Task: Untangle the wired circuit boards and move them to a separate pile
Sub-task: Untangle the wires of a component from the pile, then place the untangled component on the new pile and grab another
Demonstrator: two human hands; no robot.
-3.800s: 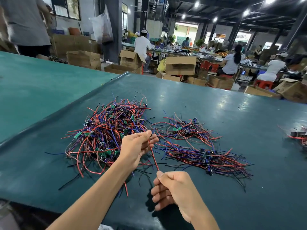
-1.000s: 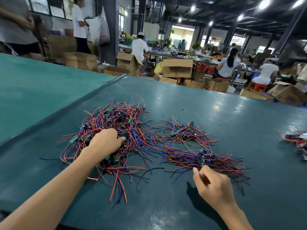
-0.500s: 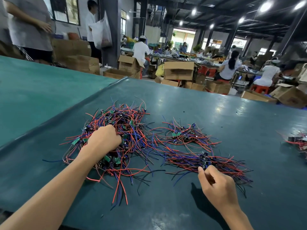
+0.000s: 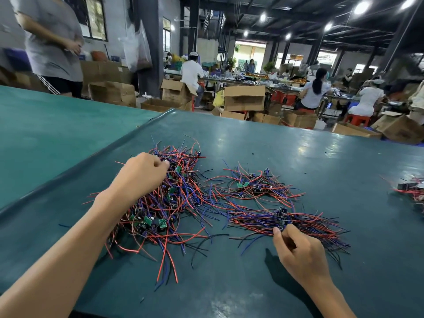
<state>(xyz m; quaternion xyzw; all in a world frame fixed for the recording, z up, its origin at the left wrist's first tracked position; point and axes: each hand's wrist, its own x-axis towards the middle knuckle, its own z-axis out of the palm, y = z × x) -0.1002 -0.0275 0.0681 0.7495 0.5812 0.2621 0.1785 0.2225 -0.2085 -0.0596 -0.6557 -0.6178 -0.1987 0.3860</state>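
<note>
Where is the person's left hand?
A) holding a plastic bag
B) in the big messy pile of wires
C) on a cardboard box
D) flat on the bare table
B: the left hand is curled into the far side of the big tangled pile of red and blue wires, while the right hand pinches the near pile.

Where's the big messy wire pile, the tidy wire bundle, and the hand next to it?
big messy wire pile (image 4: 181, 198), head view, crossed wires at its middle.
tidy wire bundle (image 4: 263, 220), head view, wires left of its boards.
right hand (image 4: 300, 253), head view, back of the hand.
</note>
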